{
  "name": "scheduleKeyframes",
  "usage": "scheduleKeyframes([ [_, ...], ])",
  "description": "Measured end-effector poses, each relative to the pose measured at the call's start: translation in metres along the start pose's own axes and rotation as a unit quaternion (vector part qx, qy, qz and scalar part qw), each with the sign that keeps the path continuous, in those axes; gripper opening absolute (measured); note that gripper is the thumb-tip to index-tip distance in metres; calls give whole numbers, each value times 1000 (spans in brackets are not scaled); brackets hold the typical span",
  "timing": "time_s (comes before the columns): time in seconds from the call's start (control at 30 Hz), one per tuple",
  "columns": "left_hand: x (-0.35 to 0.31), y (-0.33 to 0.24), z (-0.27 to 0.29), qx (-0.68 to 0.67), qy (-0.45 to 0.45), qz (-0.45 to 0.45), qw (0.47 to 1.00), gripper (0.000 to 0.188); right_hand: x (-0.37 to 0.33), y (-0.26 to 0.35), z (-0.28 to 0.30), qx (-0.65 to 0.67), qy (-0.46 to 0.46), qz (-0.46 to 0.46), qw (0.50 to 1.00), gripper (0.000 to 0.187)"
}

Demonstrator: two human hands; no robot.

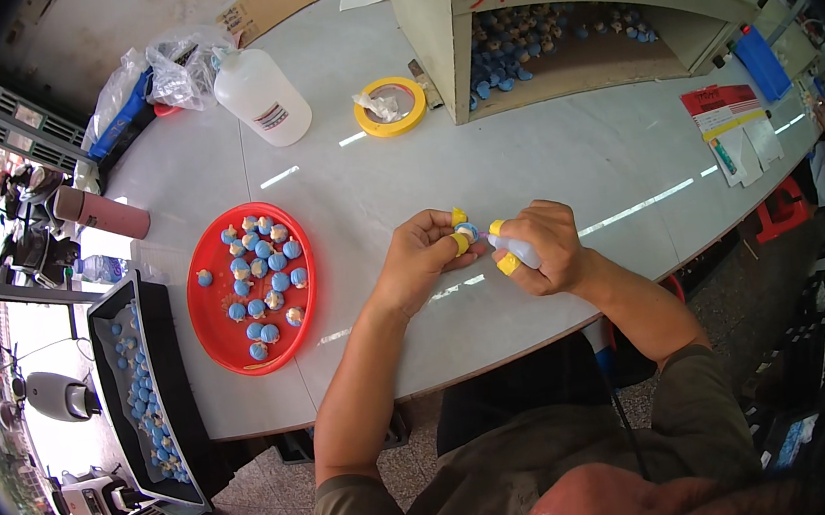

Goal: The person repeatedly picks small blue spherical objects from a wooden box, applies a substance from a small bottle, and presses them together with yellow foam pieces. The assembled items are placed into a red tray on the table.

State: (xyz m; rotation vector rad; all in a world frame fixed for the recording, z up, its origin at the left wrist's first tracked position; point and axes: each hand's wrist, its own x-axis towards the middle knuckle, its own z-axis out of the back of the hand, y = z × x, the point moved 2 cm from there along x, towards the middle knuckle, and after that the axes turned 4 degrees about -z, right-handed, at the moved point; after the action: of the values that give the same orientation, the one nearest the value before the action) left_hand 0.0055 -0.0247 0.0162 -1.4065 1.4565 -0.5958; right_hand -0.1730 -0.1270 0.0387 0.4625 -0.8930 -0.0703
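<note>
Over the near part of the table, my left hand (415, 262) pinches a small round blue-and-white piece (468, 230) between thumb and fingers. My right hand (554, 243) is closed around a small whitish squeeze bottle (518, 249), its thin tip pointing at the piece and close to it; whether they touch I cannot tell. Yellow wraps cover some fingertips of both hands. Left of my hands lies a round red tray (199, 315) holding several small blue balls (259, 268) with cream-coloured parts.
A black bin (166, 384) with many blue pieces stands at the table's left edge. Farther back are a white plastic jug (265, 97), a yellow tape roll (366, 122), a pink bottle (111, 213) and an open-fronted cabinet (566, 90) holding blue pieces. Papers (737, 138) lie at right.
</note>
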Motion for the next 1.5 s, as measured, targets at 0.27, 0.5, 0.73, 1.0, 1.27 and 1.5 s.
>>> scheduleKeyframes([
  [0.27,-1,-1,-2,23,6,2,1000,27,-1,-4,-1,22,-10,-22,999,26],
  [0.5,0,2,-1,18,6,4,1000,27,-4,-6,2,38,-2,-39,999,25],
  [0.73,1,3,5,-18,5,15,1000,25,-8,-9,10,106,-96,-86,986,25],
  [1.0,2,2,11,-78,9,14,997,24,-9,-7,23,133,-93,-238,958,33],
  [1.27,3,2,13,-75,16,-6,997,26,-45,-70,101,-25,-115,-406,906,29],
  [1.5,2,-1,9,-65,30,-12,997,27,-133,-162,196,-202,-213,-490,821,34],
])
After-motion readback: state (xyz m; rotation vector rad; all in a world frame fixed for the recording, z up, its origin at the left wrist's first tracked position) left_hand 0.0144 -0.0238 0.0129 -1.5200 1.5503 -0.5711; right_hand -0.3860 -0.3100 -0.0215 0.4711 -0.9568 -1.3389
